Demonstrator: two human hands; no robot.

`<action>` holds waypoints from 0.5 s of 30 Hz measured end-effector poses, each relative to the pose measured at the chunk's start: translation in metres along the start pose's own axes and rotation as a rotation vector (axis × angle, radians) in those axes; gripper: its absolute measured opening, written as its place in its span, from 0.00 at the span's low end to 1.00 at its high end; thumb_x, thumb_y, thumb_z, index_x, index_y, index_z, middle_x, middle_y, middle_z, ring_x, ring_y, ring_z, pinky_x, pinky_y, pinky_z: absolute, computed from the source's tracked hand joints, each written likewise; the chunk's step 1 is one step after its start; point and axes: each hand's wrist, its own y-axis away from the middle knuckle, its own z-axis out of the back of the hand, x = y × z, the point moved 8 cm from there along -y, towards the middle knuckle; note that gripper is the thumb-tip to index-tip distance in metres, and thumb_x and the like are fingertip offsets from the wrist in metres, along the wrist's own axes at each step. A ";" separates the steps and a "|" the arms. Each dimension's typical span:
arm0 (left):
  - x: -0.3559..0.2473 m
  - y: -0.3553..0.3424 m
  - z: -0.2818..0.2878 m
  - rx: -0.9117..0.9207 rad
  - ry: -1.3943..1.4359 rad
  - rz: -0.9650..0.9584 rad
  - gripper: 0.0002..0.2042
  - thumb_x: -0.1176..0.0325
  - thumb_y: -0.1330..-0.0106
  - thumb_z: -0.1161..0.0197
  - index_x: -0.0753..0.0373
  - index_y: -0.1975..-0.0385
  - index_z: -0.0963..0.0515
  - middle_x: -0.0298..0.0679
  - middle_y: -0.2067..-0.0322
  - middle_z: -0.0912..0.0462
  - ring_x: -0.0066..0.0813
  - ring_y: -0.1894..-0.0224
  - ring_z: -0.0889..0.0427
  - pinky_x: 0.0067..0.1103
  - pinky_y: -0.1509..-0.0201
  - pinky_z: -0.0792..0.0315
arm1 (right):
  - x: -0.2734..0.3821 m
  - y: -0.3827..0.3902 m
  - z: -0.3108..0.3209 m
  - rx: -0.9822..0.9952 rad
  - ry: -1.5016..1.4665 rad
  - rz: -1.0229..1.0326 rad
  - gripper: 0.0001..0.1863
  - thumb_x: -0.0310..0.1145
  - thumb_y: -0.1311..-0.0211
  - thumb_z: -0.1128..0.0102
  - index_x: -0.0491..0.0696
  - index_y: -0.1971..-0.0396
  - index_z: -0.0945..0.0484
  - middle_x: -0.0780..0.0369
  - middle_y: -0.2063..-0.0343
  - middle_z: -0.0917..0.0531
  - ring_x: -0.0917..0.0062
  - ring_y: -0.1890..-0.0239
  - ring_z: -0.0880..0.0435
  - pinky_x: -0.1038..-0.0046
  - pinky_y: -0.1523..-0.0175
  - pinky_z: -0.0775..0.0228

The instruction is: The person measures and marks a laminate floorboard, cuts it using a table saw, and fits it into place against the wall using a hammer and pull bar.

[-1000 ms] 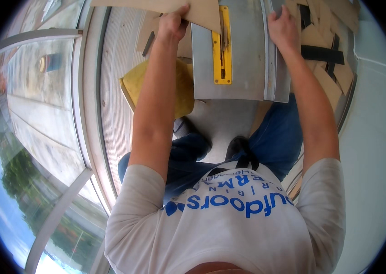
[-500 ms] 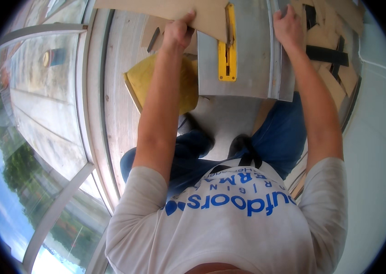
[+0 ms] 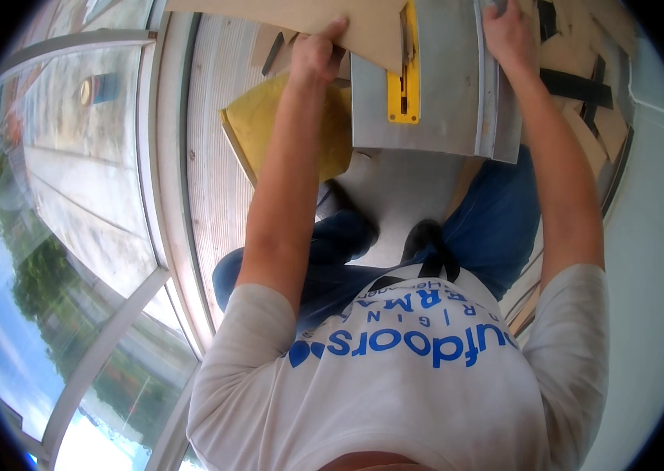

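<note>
- Board sheet (image 3: 371, 31), flat, tan, straight-edged: top centre of the head view, cut off by the upper frame edge; its lower right corner lies over a long yellow slotted insert (image 3: 404, 111).
- Left hand (image 3: 318, 53), bare, top centre: narrow grip on the sheet's lower edge, thumb on top, other fingers mostly hidden.
- Grey metal table plate (image 3: 449, 86), upper centre right: holds the insert. Dark upright bit in the slot beside the sheet's edge, too blurred to tell.
- Right hand (image 3: 509, 38), bare, upper right: at the long grey metal rail (image 3: 506, 129) along the plate's right side; fingers bent, tips near the frame top, can't tell how firmly it grips.
- Yellow boxy thing with pale edge (image 3: 257, 122): upper centre left, partly behind left forearm.
- Tan and black flat offcuts (image 3: 607, 129): loose heap, upper right; black strip (image 3: 575, 87) on top.
- Pale ribbed planks (image 3: 218, 86): upper left of centre.
- White-framed window (image 3: 153, 157): left side.
- Blue trousers (image 3: 497, 204): centre, below the plate.
</note>
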 end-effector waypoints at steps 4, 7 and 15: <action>0.002 0.006 -0.001 0.006 0.000 -0.029 0.23 0.78 0.29 0.38 0.70 0.35 0.30 0.47 0.41 0.20 0.42 0.40 0.20 0.33 0.35 0.22 | -0.001 -0.001 0.000 -0.001 -0.006 -0.018 0.32 0.44 0.22 0.57 0.46 0.24 0.43 0.47 0.30 0.32 0.51 0.30 0.31 0.56 0.28 0.36; 0.006 0.007 0.004 -0.012 0.002 -0.001 0.22 0.78 0.29 0.38 0.70 0.35 0.30 0.47 0.40 0.20 0.42 0.40 0.20 0.34 0.35 0.23 | 0.001 0.002 0.003 0.001 -0.030 -0.029 0.32 0.45 0.22 0.57 0.48 0.24 0.43 0.47 0.30 0.33 0.52 0.29 0.32 0.56 0.27 0.37; 0.013 0.009 0.000 0.009 -0.007 0.006 0.23 0.78 0.29 0.38 0.70 0.35 0.30 0.47 0.40 0.20 0.42 0.40 0.20 0.33 0.34 0.24 | 0.001 0.010 0.015 0.077 -0.046 -0.080 0.33 0.45 0.23 0.58 0.48 0.23 0.45 0.48 0.28 0.35 0.52 0.28 0.34 0.57 0.25 0.40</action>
